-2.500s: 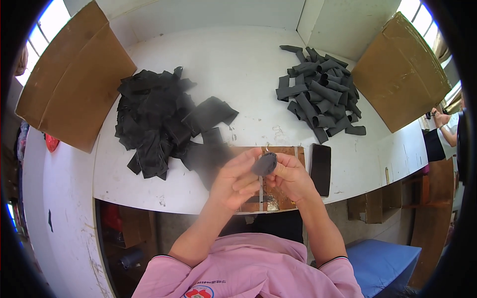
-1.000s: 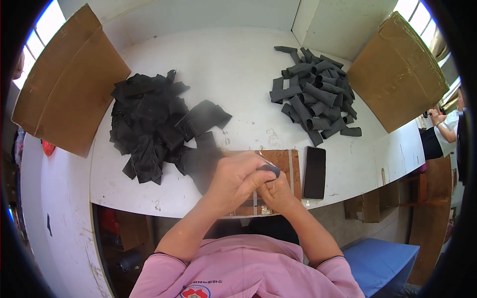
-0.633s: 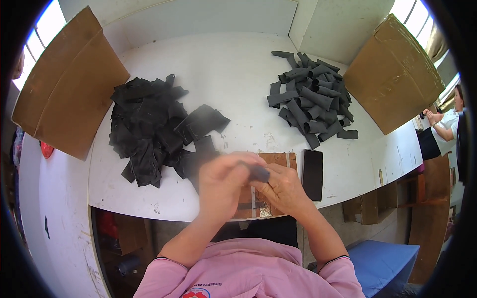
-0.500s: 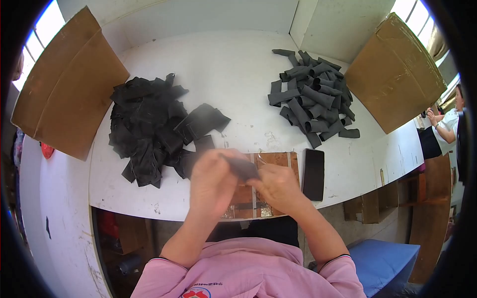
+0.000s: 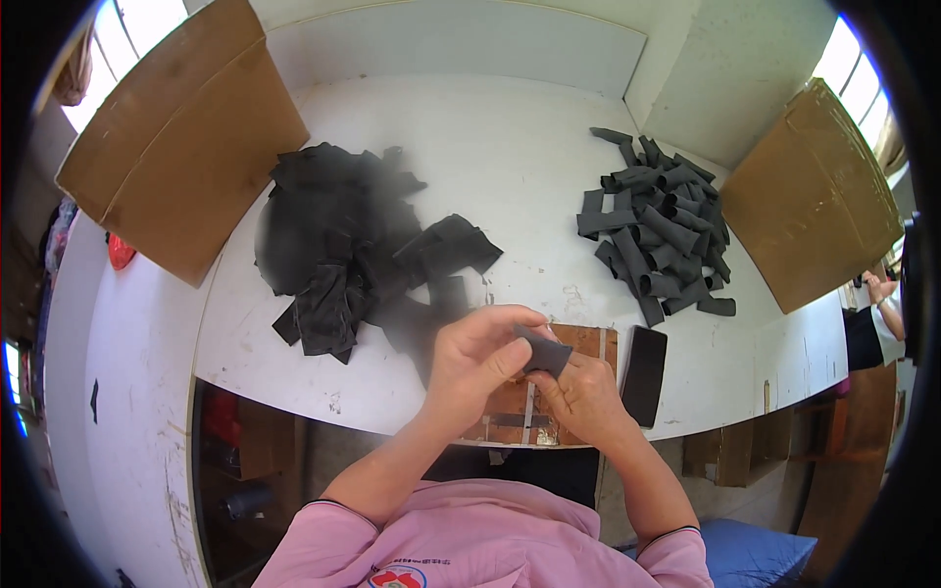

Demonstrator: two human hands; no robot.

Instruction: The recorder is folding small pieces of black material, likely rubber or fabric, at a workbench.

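Note:
Both of my hands hold one small dark grey fabric piece [image 5: 546, 355] above the front edge of the table. My left hand [image 5: 482, 358] pinches its left end, thumb on top. On the other side my right hand [image 5: 586, 394] grips the lower right end with thumb and fingers. Beneath them lies a brown board [image 5: 600, 343] with strips of tape, partly covered by my hands. A heap of flat black fabric pieces [image 5: 333, 245] lies to the left. Rolled dark grey fabric tubes [image 5: 667, 230] are piled on the right.
A black phone [image 5: 644, 377] lies right of the board. Cardboard boxes stand at the left [image 5: 186, 137] and right [image 5: 818, 196] of the white table [image 5: 510, 137]. Another person [image 5: 877, 318] is at the far right. A blue thing [image 5: 755, 551] sits below the table, right of me.
The view has shifted, so the table contents appear farther right. My hands have turned the fabric piece, and my left hand's fingers now show around its left end.

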